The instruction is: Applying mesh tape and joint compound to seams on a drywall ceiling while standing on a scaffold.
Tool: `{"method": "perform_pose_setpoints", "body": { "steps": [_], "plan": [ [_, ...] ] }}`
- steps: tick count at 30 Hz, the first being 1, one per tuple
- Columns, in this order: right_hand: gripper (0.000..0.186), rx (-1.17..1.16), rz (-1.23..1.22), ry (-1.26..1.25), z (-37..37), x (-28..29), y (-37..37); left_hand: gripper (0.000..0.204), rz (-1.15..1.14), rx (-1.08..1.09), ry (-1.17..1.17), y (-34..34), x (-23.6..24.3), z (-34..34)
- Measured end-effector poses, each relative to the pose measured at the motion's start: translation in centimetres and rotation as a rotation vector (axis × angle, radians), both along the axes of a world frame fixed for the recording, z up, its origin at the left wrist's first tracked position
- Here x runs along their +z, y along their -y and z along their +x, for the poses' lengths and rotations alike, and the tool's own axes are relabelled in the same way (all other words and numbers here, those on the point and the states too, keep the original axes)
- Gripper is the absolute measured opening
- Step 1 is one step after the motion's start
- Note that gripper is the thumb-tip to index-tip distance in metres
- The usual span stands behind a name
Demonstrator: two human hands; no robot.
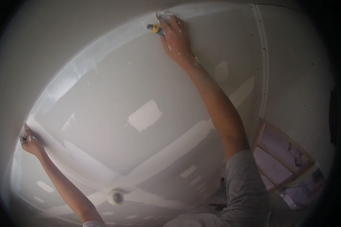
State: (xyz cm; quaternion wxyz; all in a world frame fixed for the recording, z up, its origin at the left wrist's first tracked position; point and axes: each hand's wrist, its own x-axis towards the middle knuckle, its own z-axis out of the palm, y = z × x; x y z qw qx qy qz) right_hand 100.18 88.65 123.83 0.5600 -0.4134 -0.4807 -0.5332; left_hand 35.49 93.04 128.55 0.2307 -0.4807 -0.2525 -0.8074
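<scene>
Grey sleeve (246, 181): nearest the head camera, at lower right, around the upper part of the right arm; a bare forearm reaches up from it.
Yellow-and-dark tool (155, 28): short and narrow, with a yellow band near its outer end; it juts leftward from the right hand, close below the coated seam at upper middle. The rest of it is hidden by the hand.
Right hand (175, 38): clamped on that tool, fingers bent, white smears on the knuckles and wrist; its fingertips are up by the seam.
Left hand (30, 144): at far left, fingers partly curled against the same seam, also smeared; whether they are pinched on anything, I cannot tell.
Coated seam (70, 81): broad whitish band, bowed by the lens, glossy in places, ragged along its inner edge.
Board surface (102, 90): grey, crossed by pale diagonal bands that meet low in the middle.
White patch (144, 115): rough-edged, between the two arms; smaller ones dot the lower part.
Round piece (116, 197): pale, roll-like, with a dark centre, near where the bands meet.
Right-hand strip (264, 56): thin and pale, running down, dark dots beside it.
Wooden frame (278, 155): lower right, with a lilac-tinted brightness behind its bars.
</scene>
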Motion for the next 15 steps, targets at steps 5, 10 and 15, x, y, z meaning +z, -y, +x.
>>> {"method": "perform_pose_setpoints", "body": {
  "steps": [5,10,15],
  "plan": [
    [0.062,-0.034,0.017,-0.024,1.5,-0.7,-0.2,0.035,-0.19,0.158,0.049,0.8,-0.6,1.3],
    [0.058,-0.115,0.1,-0.021,5.7,-0.2,-0.1,0.036,-0.116,0.055,-0.008,-1.0,0.1,-2.4],
    [0.062,-0.033,0.108,-0.197,12.9,-0.7,-1.4,0.038,-0.153,0.114,-0.021,0.2,0.3,0.3]
  ]
}}
